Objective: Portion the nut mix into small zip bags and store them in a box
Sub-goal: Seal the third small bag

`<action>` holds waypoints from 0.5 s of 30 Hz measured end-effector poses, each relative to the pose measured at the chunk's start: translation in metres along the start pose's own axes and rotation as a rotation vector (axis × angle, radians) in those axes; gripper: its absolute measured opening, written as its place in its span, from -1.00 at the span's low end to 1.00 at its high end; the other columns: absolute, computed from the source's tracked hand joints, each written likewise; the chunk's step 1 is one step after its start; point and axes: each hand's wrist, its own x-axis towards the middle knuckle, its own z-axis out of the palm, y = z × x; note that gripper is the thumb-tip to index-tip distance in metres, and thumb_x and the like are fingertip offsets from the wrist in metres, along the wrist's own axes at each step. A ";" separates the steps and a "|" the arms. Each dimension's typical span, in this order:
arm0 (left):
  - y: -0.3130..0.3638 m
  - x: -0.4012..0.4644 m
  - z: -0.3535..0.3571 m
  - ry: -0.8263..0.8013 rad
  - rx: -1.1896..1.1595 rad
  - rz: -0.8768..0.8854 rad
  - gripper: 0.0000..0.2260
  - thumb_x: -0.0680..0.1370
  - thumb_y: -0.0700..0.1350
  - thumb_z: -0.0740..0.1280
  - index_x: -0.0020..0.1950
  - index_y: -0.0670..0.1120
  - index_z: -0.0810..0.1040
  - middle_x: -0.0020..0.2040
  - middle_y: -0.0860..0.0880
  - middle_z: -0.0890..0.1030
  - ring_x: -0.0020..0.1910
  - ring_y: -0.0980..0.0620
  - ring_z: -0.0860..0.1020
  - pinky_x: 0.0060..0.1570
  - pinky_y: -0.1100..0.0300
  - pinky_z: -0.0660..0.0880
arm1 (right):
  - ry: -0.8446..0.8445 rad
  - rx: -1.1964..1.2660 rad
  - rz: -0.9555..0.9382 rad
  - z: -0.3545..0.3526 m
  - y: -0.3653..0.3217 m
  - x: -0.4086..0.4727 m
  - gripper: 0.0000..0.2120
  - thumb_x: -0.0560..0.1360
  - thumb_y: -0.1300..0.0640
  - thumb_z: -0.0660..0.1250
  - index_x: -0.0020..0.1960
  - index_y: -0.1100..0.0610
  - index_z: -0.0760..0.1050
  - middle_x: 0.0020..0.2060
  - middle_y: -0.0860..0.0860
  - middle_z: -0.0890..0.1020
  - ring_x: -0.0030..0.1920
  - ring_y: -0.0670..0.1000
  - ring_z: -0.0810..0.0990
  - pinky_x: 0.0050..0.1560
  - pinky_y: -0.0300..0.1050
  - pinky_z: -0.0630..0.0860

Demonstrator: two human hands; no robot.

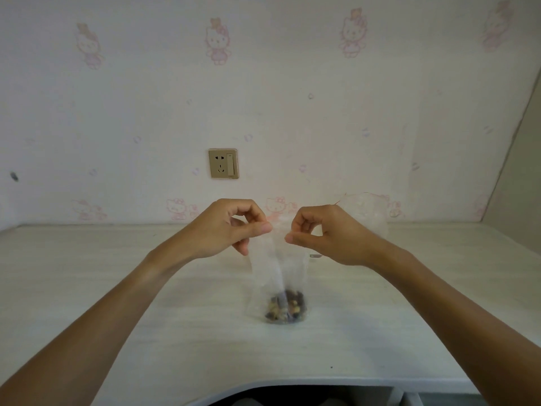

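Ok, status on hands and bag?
Both hands, left hand and right hand, pinch small zip bag top. Nut mix at bottom. Nothing in the way.

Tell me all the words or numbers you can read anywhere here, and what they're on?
There are none that can be read.
Small zip bag: clear plastic, no print visible.
Wall socket: only holes and a switch, no lettering legible.
Wallpaper: pink cartoon cat pictures, no words.
Clear bag behind the right hand: no readable label.
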 end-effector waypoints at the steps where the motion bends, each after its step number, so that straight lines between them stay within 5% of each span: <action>1: 0.000 0.000 -0.001 -0.001 -0.012 0.004 -0.84 0.51 0.06 0.51 -0.11 -0.01 0.66 -0.20 0.08 0.61 -0.38 0.03 0.58 -0.11 -0.10 0.71 | -0.013 -0.056 -0.006 -0.004 0.001 -0.001 -0.82 0.53 0.05 0.51 -0.14 0.14 0.62 -0.25 -0.03 0.68 -0.24 -0.12 0.60 -0.23 -0.38 0.46; 5: -0.001 0.000 -0.005 0.004 -0.012 0.005 -0.86 0.55 -0.01 0.49 -0.09 -0.06 0.63 -0.16 0.07 0.61 -0.37 0.03 0.56 -0.12 -0.01 0.70 | -0.036 -0.097 -0.005 -0.011 0.002 -0.006 -0.88 0.53 0.12 0.51 -0.13 0.15 0.65 -0.20 -0.02 0.71 -0.34 -0.29 0.57 -0.29 -0.44 0.42; 10: 0.003 -0.002 0.002 0.039 0.088 0.009 -0.90 0.54 0.03 0.52 -0.02 0.11 0.63 0.04 0.10 0.67 -0.51 0.03 0.48 -0.30 0.04 0.67 | 0.036 -0.074 0.007 -0.002 0.004 -0.005 -0.91 0.59 0.12 0.43 -0.05 0.12 0.69 -0.15 -0.08 0.71 -0.09 -0.15 0.60 -0.14 -0.28 0.51; 15: 0.005 -0.004 0.019 0.057 0.180 0.018 -0.87 0.53 0.02 0.55 0.02 0.19 0.67 0.00 0.17 0.69 -0.47 -0.01 0.66 -0.22 0.06 0.66 | 0.037 -0.034 -0.009 0.009 0.000 -0.002 -0.85 0.62 0.10 0.39 0.01 0.14 0.70 -0.09 -0.06 0.71 -0.05 -0.13 0.61 0.02 -0.28 0.52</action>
